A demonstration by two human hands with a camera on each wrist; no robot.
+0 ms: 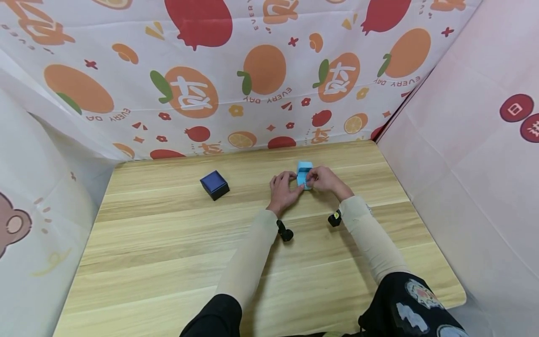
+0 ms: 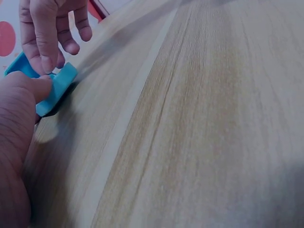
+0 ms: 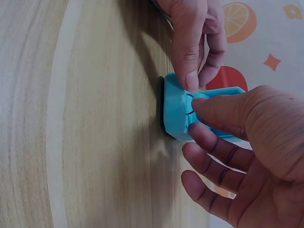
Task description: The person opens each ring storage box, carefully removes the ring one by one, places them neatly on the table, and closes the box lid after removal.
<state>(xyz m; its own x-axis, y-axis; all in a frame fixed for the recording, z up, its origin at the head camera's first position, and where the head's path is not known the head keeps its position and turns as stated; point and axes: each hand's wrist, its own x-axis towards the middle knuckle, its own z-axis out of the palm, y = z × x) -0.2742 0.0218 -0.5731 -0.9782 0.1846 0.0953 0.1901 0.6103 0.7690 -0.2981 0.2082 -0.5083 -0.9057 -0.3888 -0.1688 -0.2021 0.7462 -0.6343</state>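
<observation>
A small light-blue ring box (image 1: 302, 179) lies with its lid raised on the wooden table. My left hand (image 1: 284, 191) holds it from the left side, its thumb (image 3: 192, 81) at the front rim and its fingers toward the lid. Inside the box a thin dark ring (image 3: 190, 113) shows as a curved line at the cushion. Between thumb and index finger my right hand (image 1: 325, 179) pinches the ring, which is partly hidden by the thumb tip (image 3: 202, 107). The other right fingers hang loosely apart beside the box.
A dark blue closed box (image 1: 215, 185) sits on the table (image 1: 168, 262) to the left of both hands. Behind the table hangs a fruit-print cloth (image 1: 265, 112), and a pale curtain (image 1: 463, 140) borders the right side.
</observation>
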